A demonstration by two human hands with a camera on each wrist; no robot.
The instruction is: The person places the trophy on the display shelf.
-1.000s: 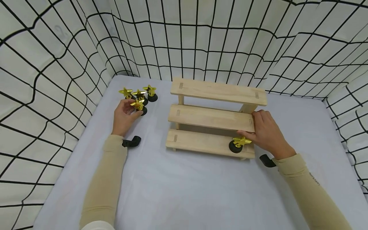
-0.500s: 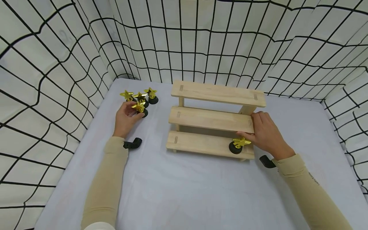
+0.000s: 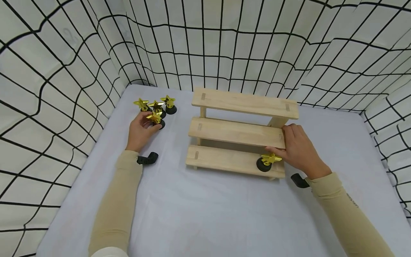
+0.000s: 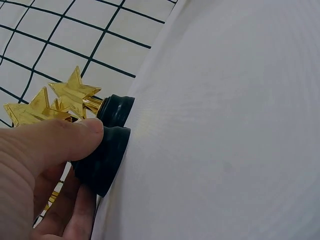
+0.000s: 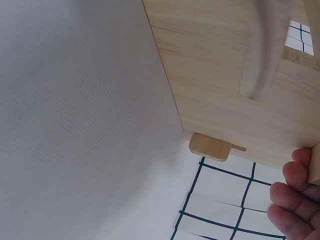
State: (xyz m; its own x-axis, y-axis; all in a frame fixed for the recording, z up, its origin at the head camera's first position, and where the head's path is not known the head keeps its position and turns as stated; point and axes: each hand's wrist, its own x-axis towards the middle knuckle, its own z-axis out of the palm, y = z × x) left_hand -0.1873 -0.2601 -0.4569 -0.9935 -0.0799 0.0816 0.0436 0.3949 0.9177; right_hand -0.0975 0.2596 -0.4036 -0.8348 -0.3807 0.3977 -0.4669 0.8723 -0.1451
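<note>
Table: white-covered, centre to bottom of frame, near edge cut off.
Wooden rack: three tiers, centre; right hand covers part of middle tier's end.
Right hand: right of centre; fingers curled, gripping middle tier's end; cut off in right-wrist view.
Left hand: left of centre; thumb and fingers pinch front trophy by its base; some fingertips hidden.
Rear trophies: three, upper left, bases partly hidden.
Shelf trophy: bottom tier, right end.

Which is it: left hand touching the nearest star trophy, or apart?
Touching. Left wrist view: the left hand pinches the star trophy, thumb against its black base.
</note>
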